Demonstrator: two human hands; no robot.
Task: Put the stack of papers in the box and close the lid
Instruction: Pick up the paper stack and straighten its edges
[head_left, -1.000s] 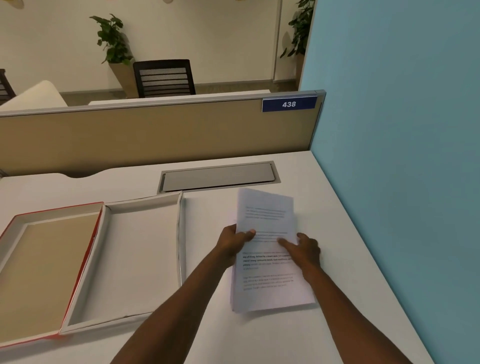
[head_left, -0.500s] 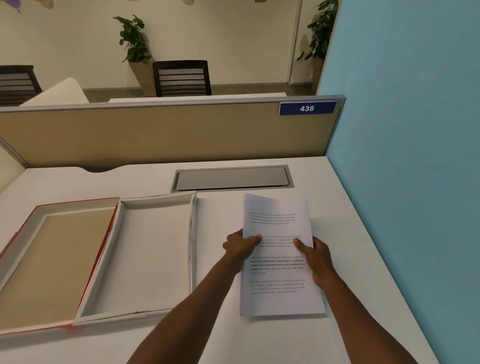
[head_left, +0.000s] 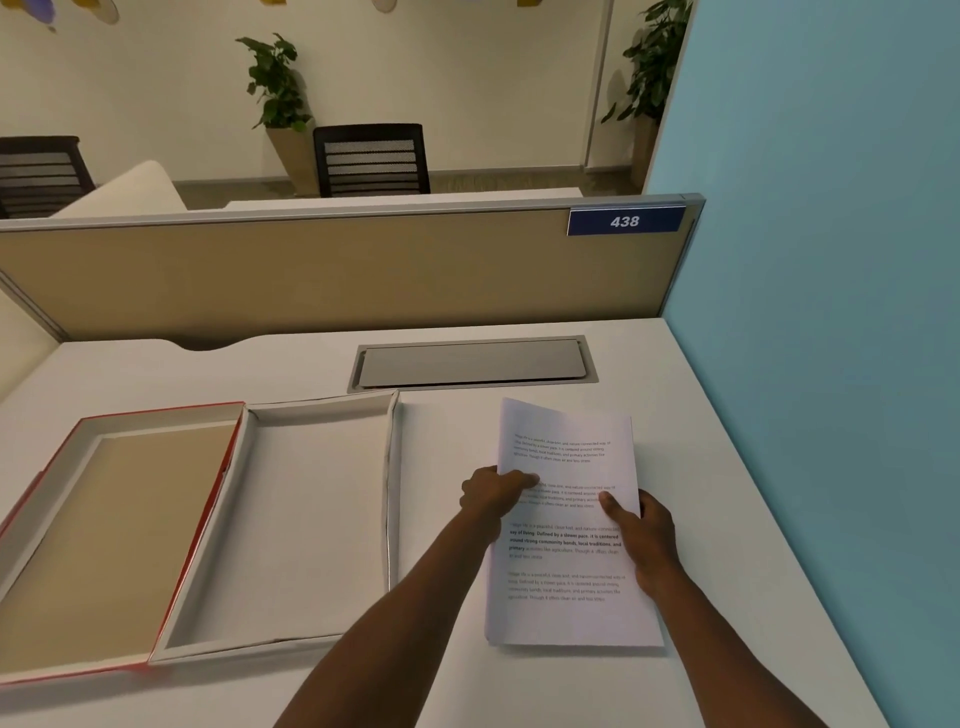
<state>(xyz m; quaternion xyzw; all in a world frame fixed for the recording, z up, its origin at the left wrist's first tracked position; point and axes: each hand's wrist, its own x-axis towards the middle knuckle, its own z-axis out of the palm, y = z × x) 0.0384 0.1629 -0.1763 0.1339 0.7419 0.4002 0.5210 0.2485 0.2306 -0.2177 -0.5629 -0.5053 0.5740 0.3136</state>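
Papers gripped at both sides, not boxed yet.
Left hand (head_left: 491, 493) and right hand (head_left: 644, 535) pinch the stack of papers (head_left: 569, 525) at its long edges, thumbs on top; far corner looks raised, near end low over the desk (head_left: 727, 493). Left of the grip the box (head_left: 291, 525) lies open and bare, its lid (head_left: 109, 525) flat further left. Moving, placing and closing all remain.
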